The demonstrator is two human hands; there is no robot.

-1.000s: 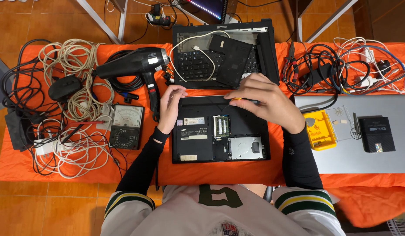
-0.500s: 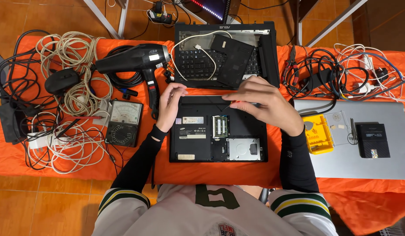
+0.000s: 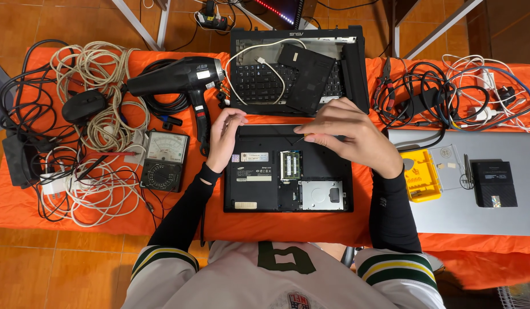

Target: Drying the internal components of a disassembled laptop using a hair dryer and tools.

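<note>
- My right hand (image 3: 356,137) pinches a small screwdriver (image 3: 301,137) in a narrow grip, tip over the far edge of the upturned laptop (image 3: 288,169) that lies in the middle of the tabletop (image 3: 24,200); my left hand (image 3: 223,140) rests loosely curled on the laptop's left far corner, holding nothing.
- Likely slip — the tip could skid off and scratch the bare memory stick (image 3: 289,165) or the drive bay (image 3: 322,195) just beside it; a freed screw could roll into the cloth.
- Crowding: a hair dryer (image 3: 182,80) touches my left wrist side; a meter (image 3: 165,160) and tangled cables (image 3: 99,114) lie further left.
- A second laptop (image 3: 293,68) sits just beyond, hemming my reach; a yellow tray (image 3: 420,174) lies to the right.
</note>
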